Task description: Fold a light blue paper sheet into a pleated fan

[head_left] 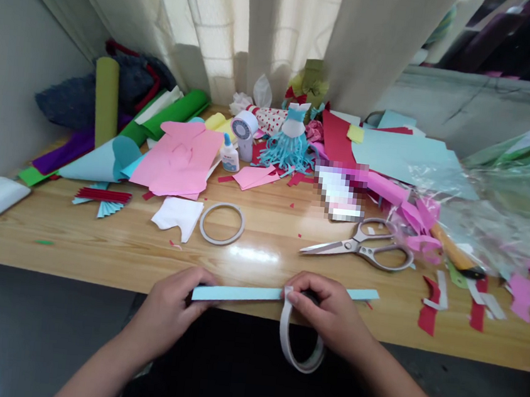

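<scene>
Wooden tabletop [100,238] littered with coloured paper [177,158] lies under cream curtains [282,36]. At its near edge, the left hand [171,305] grips one end of a pale blue paper strip [236,293], while the right hand [329,312] pinches a tape roll [299,357] against the strip's middle.

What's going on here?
A person is working over a wooden table with both hands. Their left hand grips one end of a light blue paper strip, while their right hand pinches a tape roll against the strip. Another tape roll and steel scissors lie beyond, among cut coloured paper scraps.
</scene>
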A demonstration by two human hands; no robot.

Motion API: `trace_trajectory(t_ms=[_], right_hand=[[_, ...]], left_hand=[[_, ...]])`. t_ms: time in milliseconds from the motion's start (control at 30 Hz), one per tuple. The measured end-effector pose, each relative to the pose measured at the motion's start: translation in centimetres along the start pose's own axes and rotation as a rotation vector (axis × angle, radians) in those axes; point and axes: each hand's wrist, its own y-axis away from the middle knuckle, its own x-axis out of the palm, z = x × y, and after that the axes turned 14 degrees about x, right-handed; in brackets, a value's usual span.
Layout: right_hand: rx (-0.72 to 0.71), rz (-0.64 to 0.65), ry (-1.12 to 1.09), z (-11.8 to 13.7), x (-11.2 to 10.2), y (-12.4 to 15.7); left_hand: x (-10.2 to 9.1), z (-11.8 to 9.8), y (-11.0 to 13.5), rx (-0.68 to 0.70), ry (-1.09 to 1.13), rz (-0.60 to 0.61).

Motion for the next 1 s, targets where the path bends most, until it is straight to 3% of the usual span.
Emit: trace_trajectory(t_ms=[67, 233, 333, 433, 567, 700, 800, 867, 1000], right_hand=[[0.01, 0.02, -0.029, 0.2, -0.1, 0.1], [0.021, 0.064, -0.112, 0.4, -0.1, 0.0], [0.034, 0.077, -0.167, 0.6, 0.1, -0.2], [0.028, 0.109, -0.204, 1.2, -0.2, -0.4], [-0.064, 0.194, -0.307, 3.8, -1.9, -0.2], [-0.168, 0.299, -0.487, 8.1, -3.5, 0.1], [-0.192, 0.348, -0.495, 11.1, -3.7, -0.2], [-0.221, 0.343, -0.499, 12.3, -3.6, -0.9], [-0.245, 0.212, -0.456, 13.3, -3.5, -2.1]], left_hand=[[-0.2, -0.3, -1.0, -0.055, 0.245, -0.104], [2.2, -1.5, -4.5, -0.149, 1.015, -0.583], [4.2, -2.8, -6.7, -0.163, 1.213, -0.651], [4.9, -4.2, -8.8, -0.168, 1.417, -0.682], [3.7, -5.4, -11.2, -0.024, 1.524, -0.663], [1.9, -6.4, -12.6, 0.141, 1.503, -0.458], [1.3, -7.0, -13.1, 0.2, 1.404, -0.334], [1.2, -7.3, -13.3, 0.215, 1.374, -0.346], [1.4, -7.5, -13.9, 0.221, 1.358, -0.424]])
